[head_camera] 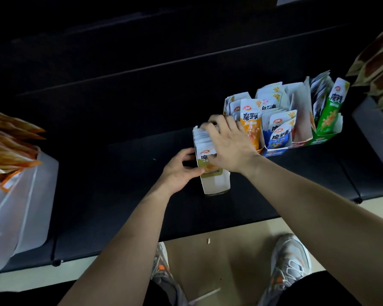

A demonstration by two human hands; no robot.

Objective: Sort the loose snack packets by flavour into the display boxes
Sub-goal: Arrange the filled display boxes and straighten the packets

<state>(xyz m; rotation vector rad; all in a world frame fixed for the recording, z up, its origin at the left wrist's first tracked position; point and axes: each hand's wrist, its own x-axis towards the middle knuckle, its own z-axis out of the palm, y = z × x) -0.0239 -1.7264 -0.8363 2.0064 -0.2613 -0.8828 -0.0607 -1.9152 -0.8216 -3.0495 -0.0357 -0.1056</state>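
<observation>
A white display box [216,184] stands on the dark shelf [119,173] in front of me, filled with a row of olive-labelled packets [202,138]. My left hand [179,171] grips the box's left side. My right hand [229,144] lies over the top of the packets, fingers curled over their upper edges. Behind it to the right stand an orange box [251,123], a blue box [279,134], a red-edged white box [301,120] and a green box [331,109], each with packets.
A translucent plastic bin [20,206] with orange-brown packets sits at the left end of the shelf. Another bin [376,127] with brown packets is at the far right. The shelf's front edge runs just above my shoes on the beige floor.
</observation>
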